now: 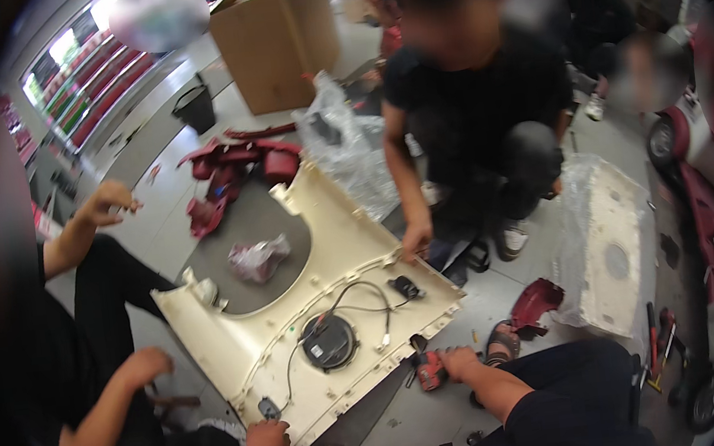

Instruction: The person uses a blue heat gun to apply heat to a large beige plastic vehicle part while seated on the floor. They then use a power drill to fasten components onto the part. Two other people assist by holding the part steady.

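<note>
A large cream plastic panel [340, 264] with a big oval opening lies underside up in front of me. A round black unit [330, 342] sits in it, with a dark cable [348, 289] running to a small black part [404, 287] and a grey one [268, 409]. My left hand [267, 442] grips the panel's near left edge, beside the grey part, with its fingers curled. At the panel's near right corner, my right hand [459, 362] is closed around a red cordless drill [431, 372]. The drill's tip is blurred, and I cannot tell whether it touches the panel.
Opposite me, a crouching person's hand [416, 238] touches the panel's far edge. Another person's hands [111, 203] are at the left. Red plastic parts [238, 170], clear wrap [338, 129], a wrapped white panel [613, 240] and hand tools [665, 334] lie around on the floor.
</note>
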The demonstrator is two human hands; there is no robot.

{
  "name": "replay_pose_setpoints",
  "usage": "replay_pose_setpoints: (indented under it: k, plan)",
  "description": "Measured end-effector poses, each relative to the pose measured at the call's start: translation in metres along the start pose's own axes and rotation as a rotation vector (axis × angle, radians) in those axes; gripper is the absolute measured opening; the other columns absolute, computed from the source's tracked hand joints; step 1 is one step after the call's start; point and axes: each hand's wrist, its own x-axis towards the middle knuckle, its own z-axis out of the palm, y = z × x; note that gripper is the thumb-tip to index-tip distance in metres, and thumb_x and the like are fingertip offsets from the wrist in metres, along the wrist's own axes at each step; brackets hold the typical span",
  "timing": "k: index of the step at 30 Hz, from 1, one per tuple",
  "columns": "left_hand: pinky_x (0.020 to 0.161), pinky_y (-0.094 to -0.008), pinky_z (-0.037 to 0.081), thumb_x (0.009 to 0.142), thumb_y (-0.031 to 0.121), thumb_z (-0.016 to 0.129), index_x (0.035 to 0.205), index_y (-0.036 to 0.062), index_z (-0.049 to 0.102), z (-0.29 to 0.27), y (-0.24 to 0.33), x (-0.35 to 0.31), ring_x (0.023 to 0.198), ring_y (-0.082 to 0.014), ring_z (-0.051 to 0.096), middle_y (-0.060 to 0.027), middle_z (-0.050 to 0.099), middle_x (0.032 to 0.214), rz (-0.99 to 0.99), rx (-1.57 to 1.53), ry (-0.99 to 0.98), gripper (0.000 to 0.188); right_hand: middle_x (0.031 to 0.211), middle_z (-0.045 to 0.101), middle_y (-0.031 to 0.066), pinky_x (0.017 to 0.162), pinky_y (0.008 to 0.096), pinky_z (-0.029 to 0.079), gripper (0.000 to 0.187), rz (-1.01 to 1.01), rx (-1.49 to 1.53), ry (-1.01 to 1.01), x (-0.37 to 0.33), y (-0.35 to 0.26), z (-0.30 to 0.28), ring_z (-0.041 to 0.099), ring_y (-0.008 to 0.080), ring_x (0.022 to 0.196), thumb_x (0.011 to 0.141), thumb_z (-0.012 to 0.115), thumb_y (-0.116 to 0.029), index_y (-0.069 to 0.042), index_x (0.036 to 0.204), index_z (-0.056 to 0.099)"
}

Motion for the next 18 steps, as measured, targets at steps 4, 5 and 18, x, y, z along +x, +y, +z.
replay_pose_setpoints:
  k: [4, 5, 18]
  plan:
    - [0.09, -0.0475, 0.056, 0.088, 0.039, 0.069, 0.12, 0.0187, 0.072, -0.003, -0.01, 0.019, 0.104, -0.0325, 0.071, -0.0088, 0.077, 0.105, -0.334, -0.412, -0.1, 0.038, 0.117, 0.075, 0.0117, 0.087, 0.0505, 0.057, 0.042, 0.038, -0.219, -0.249, -0.025, -0.049, -0.075, 0.073, 0.0321, 0.106, 0.083, 0.077, -0.028, -0.013, 0.122, 0.071]
    - [0.089, -0.0479, 0.056, 0.087, 0.04, 0.069, 0.12, 0.0186, 0.071, -0.002, -0.023, 0.022, 0.103, -0.0326, 0.071, -0.0098, 0.076, 0.105, -0.304, -0.263, -0.173, 0.04, 0.118, 0.076, 0.0113, 0.087, 0.0467, 0.057, 0.041, -0.04, -0.283, -0.358, -0.036, -0.063, -0.104, 0.074, 0.0306, 0.101, 0.081, 0.078, -0.03, -0.01, 0.117, 0.076]
    - [0.1, -0.0428, 0.054, 0.089, 0.04, 0.071, 0.125, 0.0089, 0.074, -0.056, -0.081, 0.025, 0.116, -0.0336, 0.068, -0.0183, 0.071, 0.125, -0.571, -0.596, -0.173, 0.048, 0.095, 0.07, 0.0101, 0.075, 0.0333, 0.057, 0.045, -0.404, 1.128, -0.572, -0.11, -0.164, -0.285, 0.069, 0.0203, 0.082, 0.083, 0.069, -0.009, 0.001, 0.127, 0.061]
